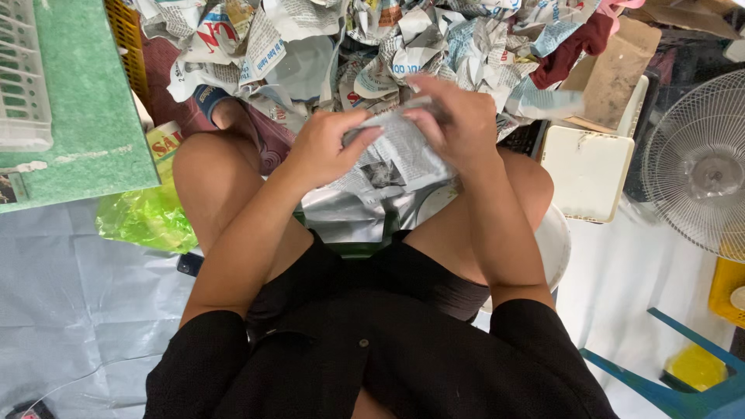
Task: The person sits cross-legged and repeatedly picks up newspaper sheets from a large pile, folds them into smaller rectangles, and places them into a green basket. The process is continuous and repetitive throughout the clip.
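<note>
The person sits with knees apart; a heap of crumpled newspaper (372,39) lies on the floor ahead of them. A fan (698,163) stands to their right, a flat board (587,172) between fan and knee, a plastic bag (146,217) by the left knee.

Right hand (458,124) motion-blurred, fingertips indistinct. Sheet of grey printed newspaper (400,151) partly covered by both hands; left hand (326,147) hides its left edge. Beside the newspaper sheet, to the right: round white wire-guard fan (694,167) cut off by frame edge. Above it: heap of crumpled newspaper (326,39) cropped at top. Feet mostly hidden beneath that heap.
</note>
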